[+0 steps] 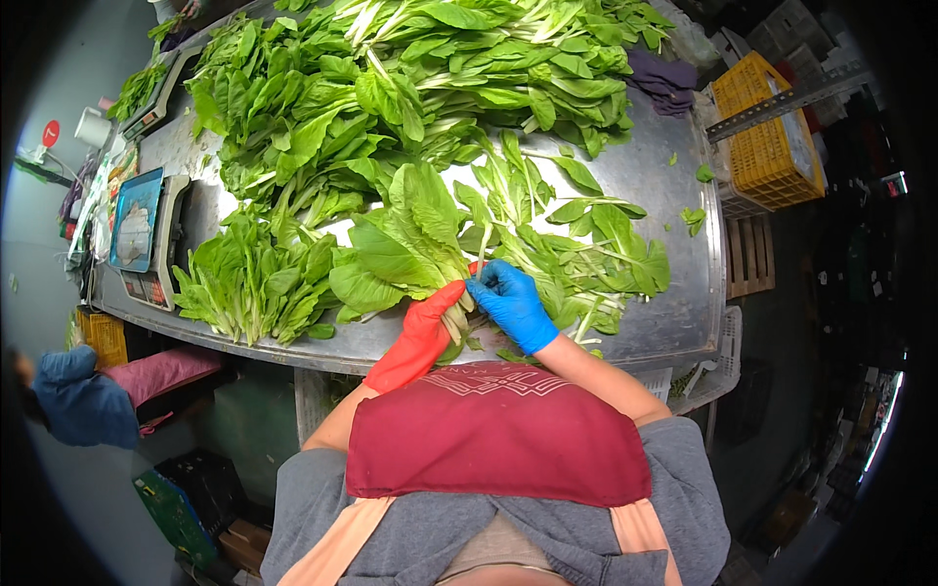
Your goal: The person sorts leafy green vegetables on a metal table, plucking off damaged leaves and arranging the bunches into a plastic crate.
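Observation:
My left hand [425, 329], in a red rubber glove, grips a bunch of leafy greens [410, 242] by its pale stems, leaves pointing away from me. Close beside it on the right, my right hand [513, 300] wears a blue glove; its thumb and forefinger are pinched on a thin leaf stalk [484, 242] at the bunch's edge. Loose greens [615, 242] lie scattered to the right of my hands. An upright cluster of greens [256, 282] stands on the left, and a large heap of greens [315, 110] covers the far side of the metal table [659, 176].
A scale [157, 242] with a blue tray [137, 220] is at the left, another scale [161, 95] behind it. A purple cloth [663, 80] lies at the far right. Beyond the right edge are a yellow crate [766, 139] and a metal bar [788, 102]. Another person's sleeve [84, 399] shows lower left.

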Available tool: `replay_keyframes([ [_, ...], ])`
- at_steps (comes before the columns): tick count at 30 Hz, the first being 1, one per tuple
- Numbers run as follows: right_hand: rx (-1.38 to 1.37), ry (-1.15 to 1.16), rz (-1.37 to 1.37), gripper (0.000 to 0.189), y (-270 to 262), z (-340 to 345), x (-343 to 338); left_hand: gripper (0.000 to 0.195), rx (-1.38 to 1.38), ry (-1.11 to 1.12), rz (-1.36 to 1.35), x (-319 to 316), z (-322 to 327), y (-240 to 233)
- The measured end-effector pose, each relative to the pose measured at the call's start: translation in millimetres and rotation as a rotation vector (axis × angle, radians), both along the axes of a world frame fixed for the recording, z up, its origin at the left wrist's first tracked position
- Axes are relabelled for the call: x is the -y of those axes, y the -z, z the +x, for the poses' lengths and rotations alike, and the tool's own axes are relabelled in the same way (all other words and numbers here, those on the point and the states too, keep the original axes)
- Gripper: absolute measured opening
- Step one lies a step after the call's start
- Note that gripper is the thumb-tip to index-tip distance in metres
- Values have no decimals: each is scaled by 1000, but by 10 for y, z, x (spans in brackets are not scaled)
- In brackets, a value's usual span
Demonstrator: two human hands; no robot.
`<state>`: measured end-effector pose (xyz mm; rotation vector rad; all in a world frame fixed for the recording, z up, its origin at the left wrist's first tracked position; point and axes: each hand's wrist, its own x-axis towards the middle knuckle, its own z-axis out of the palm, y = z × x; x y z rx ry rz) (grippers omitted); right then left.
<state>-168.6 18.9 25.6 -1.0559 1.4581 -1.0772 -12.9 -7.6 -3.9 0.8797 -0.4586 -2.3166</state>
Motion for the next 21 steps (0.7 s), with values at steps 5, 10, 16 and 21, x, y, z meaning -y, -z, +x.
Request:
replay_keyframes([
  [5,-28,-91,-170,19,132,-39,-34,36,6,-149,-155,81,-90,-148],
  [10,-405,-619,-86,21,-216,-397,109,36,-139,-456,-116,269,26,-403],
  [16,-334,-294,-80,18,-3,-698,368,28,101,-248,-397,381,163,-866],
  [21,-202,-181,26,7,48,-737,407,30,355,-699,-630,563,1369,-1159],
])
